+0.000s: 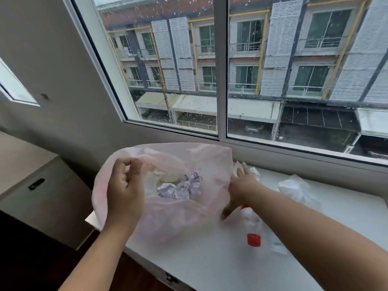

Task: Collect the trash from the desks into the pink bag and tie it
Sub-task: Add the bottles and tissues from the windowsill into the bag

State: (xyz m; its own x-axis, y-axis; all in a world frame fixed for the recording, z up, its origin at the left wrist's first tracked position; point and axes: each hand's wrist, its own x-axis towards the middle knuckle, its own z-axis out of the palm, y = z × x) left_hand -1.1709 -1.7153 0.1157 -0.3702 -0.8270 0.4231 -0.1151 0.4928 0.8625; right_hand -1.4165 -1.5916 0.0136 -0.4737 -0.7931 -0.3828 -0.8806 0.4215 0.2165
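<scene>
A thin pink bag (174,217) lies open-mouthed on the white desk (210,259), with crumpled paper (180,187) and pale wrappers inside. My left hand (126,190) pinches the bag's left rim and holds it up. My right hand (239,185) is at the bag's right rim, its fingers spread toward a crumpled white tissue (255,172) by the window; whether it grips the rim is unclear. A clear plastic bottle (251,219) with a red cap (253,240) lies just under my right wrist. A crumpled clear plastic bag (298,187) sits further right.
A large window (222,80) and its sill run close behind the desk. A beige cabinet (42,185) stands to the left, lower than the desk. Dark floor (31,259) shows at the bottom left. A small clear wrapper (277,246) lies right of the red cap.
</scene>
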